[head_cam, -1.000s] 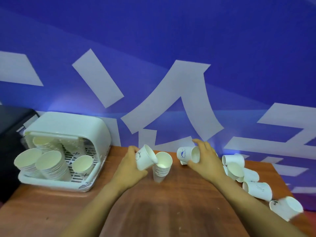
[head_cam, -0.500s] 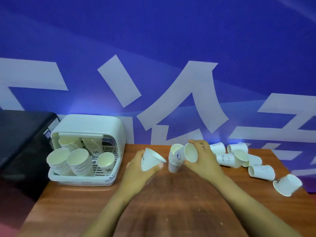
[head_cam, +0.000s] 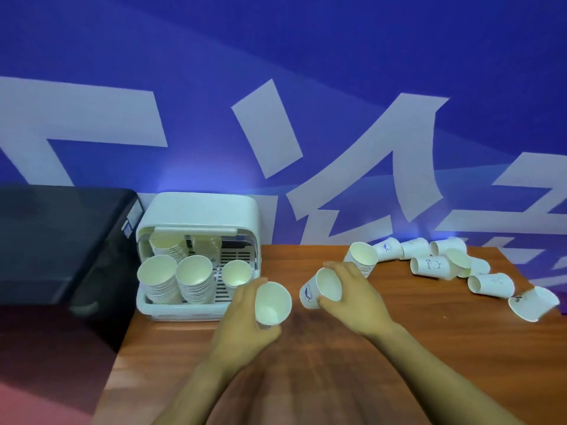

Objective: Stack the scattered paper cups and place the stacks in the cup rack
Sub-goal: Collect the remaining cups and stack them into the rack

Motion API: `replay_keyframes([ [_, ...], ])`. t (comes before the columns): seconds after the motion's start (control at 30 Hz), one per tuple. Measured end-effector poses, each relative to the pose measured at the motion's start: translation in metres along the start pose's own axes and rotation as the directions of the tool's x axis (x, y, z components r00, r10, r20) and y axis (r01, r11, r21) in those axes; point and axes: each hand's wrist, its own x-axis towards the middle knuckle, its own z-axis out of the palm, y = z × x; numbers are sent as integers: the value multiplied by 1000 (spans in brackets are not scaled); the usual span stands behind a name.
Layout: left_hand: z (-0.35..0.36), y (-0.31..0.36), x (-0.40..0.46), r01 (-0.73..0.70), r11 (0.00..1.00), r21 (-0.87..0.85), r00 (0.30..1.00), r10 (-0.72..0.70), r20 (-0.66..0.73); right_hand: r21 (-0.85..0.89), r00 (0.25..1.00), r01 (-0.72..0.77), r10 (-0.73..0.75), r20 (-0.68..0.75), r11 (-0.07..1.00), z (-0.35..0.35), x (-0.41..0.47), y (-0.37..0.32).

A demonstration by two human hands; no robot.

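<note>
Black appliance (head_cam: 58,237): far left, beside the tabletop, partly in shadow.

Cup rack (head_cam: 196,216): white plastic, hooded, at the left rear of the wooden tabletop (head_cam: 322,378). Holds several stacks of paper cups (head_cam: 176,279) standing mouth-up, plus a single cup (head_cam: 237,273) at its front right.

Left hand (head_cam: 245,320): just right of the rack's front corner; fingers curled round one white paper cup (head_cam: 273,302), its mouth tilted toward the camera.

Right hand (head_cam: 352,297): near the tabletop's middle; fingers and thumb wrapped round a second paper cup (head_cam: 322,289), blue logo on its wall, mouth turned toward the left hand. The two held cups are close but apart.

Short stack (head_cam: 362,260): nested cups just behind the right hand, leaning slightly.

Scattered cups (head_cam: 429,266): a loose cluster lying on their sides along the right rear of the tabletop, some touching; one cup (head_cam: 534,303) lies at the right edge.

Blue wall (head_cam: 276,72): white lettering, behind everything.
</note>
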Motion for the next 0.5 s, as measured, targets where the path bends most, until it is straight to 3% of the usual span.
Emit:
replay_keyframes([
  [0.3,-40,-11,26,85,970,229,994,-68,-81,31,996,70,-72,61,997,22,22,-19],
  [0.5,-49,-16,58,125,795,594,983,-21,-180,45,994,64,-68,86,997,26,43,-14],
])
